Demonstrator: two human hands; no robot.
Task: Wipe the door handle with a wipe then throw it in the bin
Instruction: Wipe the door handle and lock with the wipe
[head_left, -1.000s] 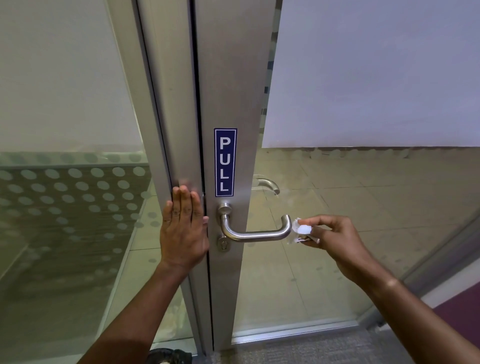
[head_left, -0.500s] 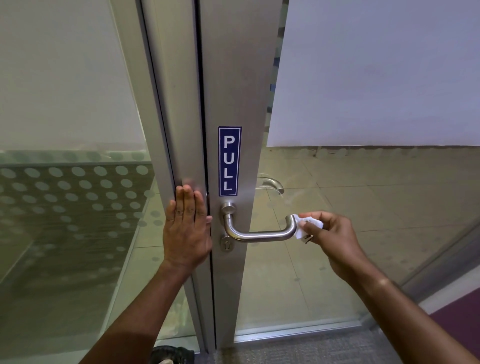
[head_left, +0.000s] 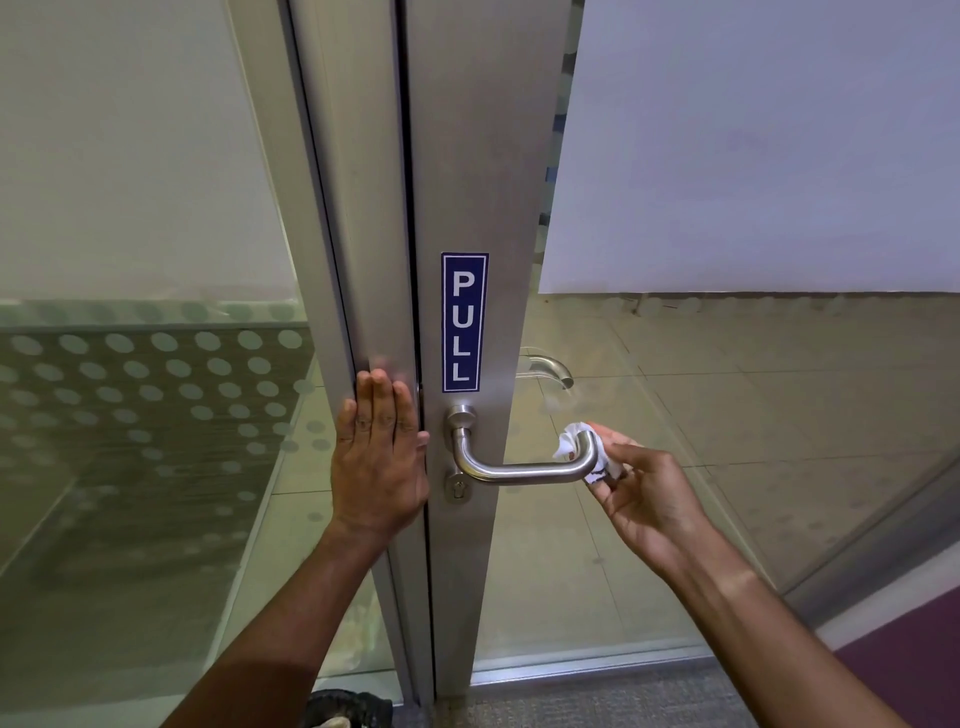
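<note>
Glass filled the tall brushed-aluminium door (head_left: 483, 156), leaving open room right of its curved steel lever handle (head_left: 519, 472). The left hand (head_left: 379, 467) lay flat and open on the frame. The right hand (head_left: 649, 499) pinched a crumpled white wipe (head_left: 571, 441) against the handle's outer bend; wiping seemed just begun, binning undone.

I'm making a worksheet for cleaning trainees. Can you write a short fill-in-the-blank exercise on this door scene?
1. The blue sign above the door handle reads ____.
2. The white wipe is held in the ____ hand.
3. The wipe is pressed to the handle's free ____, away from the keyhole.
4. The left hand lies ____ against the metal door frame.

Missing words: PULL; right; end; flat
</note>
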